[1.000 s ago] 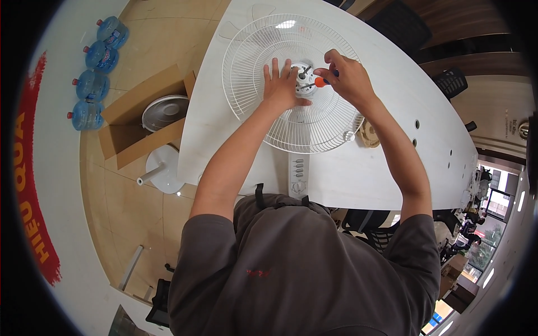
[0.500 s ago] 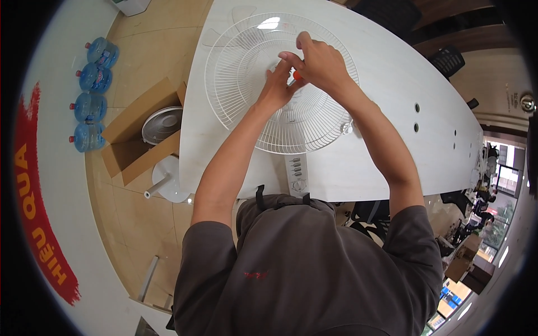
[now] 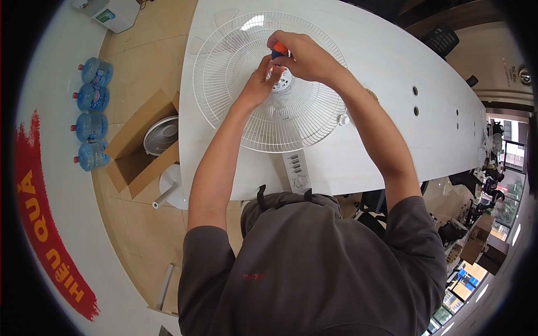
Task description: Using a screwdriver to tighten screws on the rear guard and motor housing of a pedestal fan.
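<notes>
A white wire fan guard (image 3: 286,137) lies over the white table (image 3: 398,151), with translucent blades (image 3: 221,39) showing beneath its upper left. My right hand (image 3: 300,56) grips an orange and dark-blue screwdriver handle (image 3: 280,48), held upright over the round white hub (image 3: 283,84). My left hand (image 3: 258,84) has its fingers drawn together at the hub, just below the handle; what they pinch is too small to make out. The fan's control panel (image 3: 297,171) reaches from under the guard toward my body.
Left of the table are an open cardboard box (image 3: 126,165) holding another round guard (image 3: 159,136), a white stand base with pole (image 3: 174,187) and several blue water jugs (image 3: 92,129). Dark chairs (image 3: 440,42) stand past the table's right side.
The screwdriver has gone from tilted sideways to upright over the hub. My left hand, spread on the guard earlier, has drawn its fingers together beside it. The view has shifted slightly.
</notes>
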